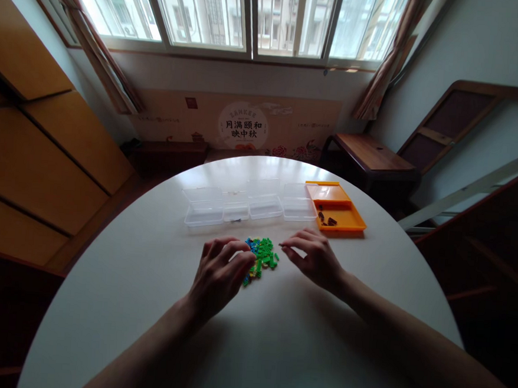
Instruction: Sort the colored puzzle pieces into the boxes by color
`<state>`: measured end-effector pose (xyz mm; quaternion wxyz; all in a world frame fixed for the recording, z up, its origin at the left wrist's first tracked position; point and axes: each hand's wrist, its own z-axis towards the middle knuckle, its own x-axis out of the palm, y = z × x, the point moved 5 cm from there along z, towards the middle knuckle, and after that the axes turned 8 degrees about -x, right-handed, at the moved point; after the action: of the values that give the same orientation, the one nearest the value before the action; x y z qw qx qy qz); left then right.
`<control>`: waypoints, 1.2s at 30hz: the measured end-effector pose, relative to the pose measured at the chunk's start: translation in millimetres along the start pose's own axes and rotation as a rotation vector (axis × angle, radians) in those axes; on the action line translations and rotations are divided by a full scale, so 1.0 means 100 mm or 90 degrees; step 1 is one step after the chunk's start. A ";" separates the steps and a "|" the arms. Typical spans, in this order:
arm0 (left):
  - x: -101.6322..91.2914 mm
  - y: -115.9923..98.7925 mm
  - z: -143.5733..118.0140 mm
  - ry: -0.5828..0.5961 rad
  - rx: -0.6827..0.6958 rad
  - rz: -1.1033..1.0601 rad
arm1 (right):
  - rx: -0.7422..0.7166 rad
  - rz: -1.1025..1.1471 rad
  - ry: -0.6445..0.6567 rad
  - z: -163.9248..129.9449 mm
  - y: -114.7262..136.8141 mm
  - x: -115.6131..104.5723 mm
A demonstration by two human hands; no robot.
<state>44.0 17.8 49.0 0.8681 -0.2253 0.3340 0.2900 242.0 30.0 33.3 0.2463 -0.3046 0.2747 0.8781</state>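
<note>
A small pile of green, blue and yellow toy building bricks (264, 251) lies on the white round table (146, 281). My left hand (220, 268) is at the pile's left side, fingers loosely curved and somewhat apart, the tips over the blue and yellow bricks and partly covering them. No held piece shows in it. Just right of the pile, my right hand (312, 257) pinches a tiny dark brick (281, 244) between thumb and forefinger. Behind that hand an open orange box (356, 227) contains several dark brown bricks (328, 221) in its front part.
Clear plastic boxes (204, 217) with raised lids stand in a row behind the pile, left of the orange box. A small dark bit lies by one of them. Beyond the table are a wooden stool (375, 153), a printed cardboard panel (286, 122) and a window (253, 22).
</note>
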 end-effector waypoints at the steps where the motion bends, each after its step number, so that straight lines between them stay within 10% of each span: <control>1: 0.00 0.04 -0.01 0.000 -0.008 0.010 | 0.034 -0.023 -0.023 -0.01 -0.11 -0.07; 11: -0.05 0.31 -0.07 -0.034 -0.132 0.067 | 0.271 -0.200 -0.215 -0.20 -0.91 -0.60; 36: 0.18 0.39 -0.10 0.227 -0.190 0.000 | 0.183 -0.166 -0.132 -0.08 -0.54 -0.35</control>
<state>25.0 46.4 22.2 0.7523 -0.3989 0.4354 0.2922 301.9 54.9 33.6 0.4254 -0.2075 0.3287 0.8173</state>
